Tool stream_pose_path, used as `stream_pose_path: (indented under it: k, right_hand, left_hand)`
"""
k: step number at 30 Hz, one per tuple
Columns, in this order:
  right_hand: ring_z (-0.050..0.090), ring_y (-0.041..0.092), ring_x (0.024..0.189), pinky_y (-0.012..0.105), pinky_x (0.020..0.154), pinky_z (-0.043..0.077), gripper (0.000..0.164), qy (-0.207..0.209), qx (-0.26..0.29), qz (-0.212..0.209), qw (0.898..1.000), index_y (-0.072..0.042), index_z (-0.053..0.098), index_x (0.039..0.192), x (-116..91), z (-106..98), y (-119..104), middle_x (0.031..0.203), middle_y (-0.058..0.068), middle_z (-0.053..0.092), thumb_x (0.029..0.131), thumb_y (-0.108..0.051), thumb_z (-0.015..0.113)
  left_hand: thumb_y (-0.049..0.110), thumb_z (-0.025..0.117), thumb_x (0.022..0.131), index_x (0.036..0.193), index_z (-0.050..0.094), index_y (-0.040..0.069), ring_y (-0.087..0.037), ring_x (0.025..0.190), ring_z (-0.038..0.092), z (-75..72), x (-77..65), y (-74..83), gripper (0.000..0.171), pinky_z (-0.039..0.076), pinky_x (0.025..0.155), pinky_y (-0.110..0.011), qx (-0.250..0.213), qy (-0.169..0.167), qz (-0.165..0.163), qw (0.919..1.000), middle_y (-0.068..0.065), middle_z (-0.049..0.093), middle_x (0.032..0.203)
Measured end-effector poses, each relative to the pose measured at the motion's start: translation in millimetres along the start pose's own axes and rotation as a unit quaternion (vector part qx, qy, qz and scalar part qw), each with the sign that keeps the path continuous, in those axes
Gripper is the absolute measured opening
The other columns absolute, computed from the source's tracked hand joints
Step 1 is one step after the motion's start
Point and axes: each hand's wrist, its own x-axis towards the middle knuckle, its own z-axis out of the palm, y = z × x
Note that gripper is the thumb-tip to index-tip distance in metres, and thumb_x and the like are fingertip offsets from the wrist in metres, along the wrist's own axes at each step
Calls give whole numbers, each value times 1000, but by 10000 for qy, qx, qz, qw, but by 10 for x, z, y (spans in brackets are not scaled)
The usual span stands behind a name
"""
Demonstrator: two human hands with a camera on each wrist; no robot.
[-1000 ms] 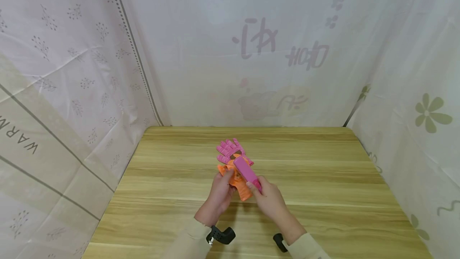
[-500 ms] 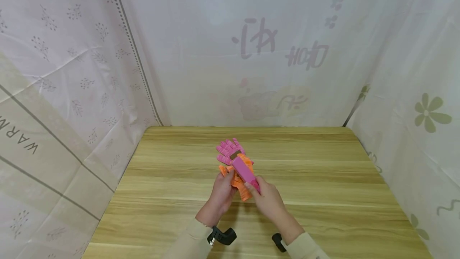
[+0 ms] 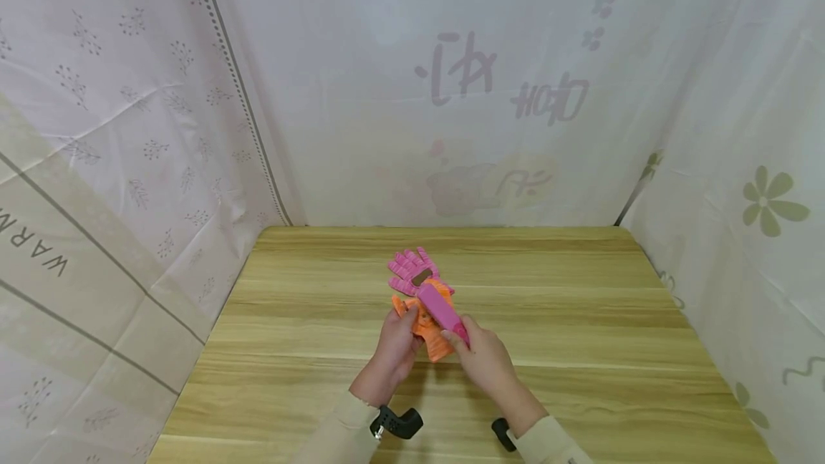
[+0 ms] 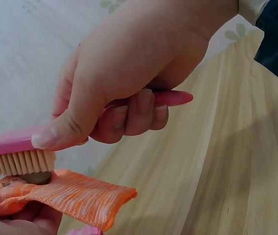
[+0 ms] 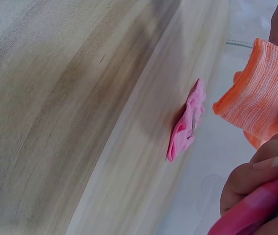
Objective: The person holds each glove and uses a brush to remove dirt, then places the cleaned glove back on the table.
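Note:
My right hand [image 3: 483, 356] grips the handle of a pink brush [image 4: 11, 142], its fingers curled around it in the left wrist view. The brush's pale bristles [image 4: 18, 162] face down onto a dark patch on an orange knitted glove [image 4: 85, 196]. My left hand [image 3: 394, 346] holds that glove up from below, thumb on top; in the right wrist view the glove's cuff [image 5: 256, 93] hangs toward the camera. Behind them, a pink glove [image 3: 409, 269] with a brown patch lies flat on the table, fingers pointing away, partly covered by the orange glove in the head view.
The wooden table [image 3: 290, 321] spreads out around both hands. A pale patterned curtain [image 3: 361, 127] stands behind its far edge, and similar cloth hangs at the left and right sides. Black devices are strapped at both wrists.
The brush has shifted slightly back and forth over the orange glove, whose fingers have moved and uncovered more of the pink glove's brown patch. Both hands keep their holds.

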Motion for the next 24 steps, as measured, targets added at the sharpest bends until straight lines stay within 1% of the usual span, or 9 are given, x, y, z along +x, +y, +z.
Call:
stream_pose_path:
  k: [4,10,20,24]
  right_hand:
    - [39,10,55,24,50,31,36,-11,-7,1,10000,-11,61,120,4,-4,19,65,-3,44,101,-41,59]
    - [39,10,54,24,49,31,39,-28,-2,39,10000,-11,61,124,6,-11,37,64,-3,45,101,-42,58]
    - [38,11,54,25,50,31,36,126,-83,-14,9999,-12,61,123,3,-21,78,64,-3,43,101,-41,60]
    - [37,10,53,24,49,30,36,134,-41,-70,9999,-13,61,120,-8,-17,90,63,-3,41,101,-43,59]
  left_hand:
    - [24,34,112,145,40,-2,-13,113,66,-16,1,6,42,56,94,-28,-50,-41,-13,10000,-10,64,131]
    - [24,36,112,144,41,-2,-13,111,67,-36,11,9,41,56,93,-28,-110,60,-107,9999,-10,65,129]
    - [25,37,112,143,41,-2,-13,111,67,-53,16,35,42,56,93,-29,-161,89,-165,9997,-10,64,128]
    - [25,38,111,144,40,-1,-15,113,67,-59,14,42,42,56,94,-30,-145,179,-224,9995,-12,63,130]
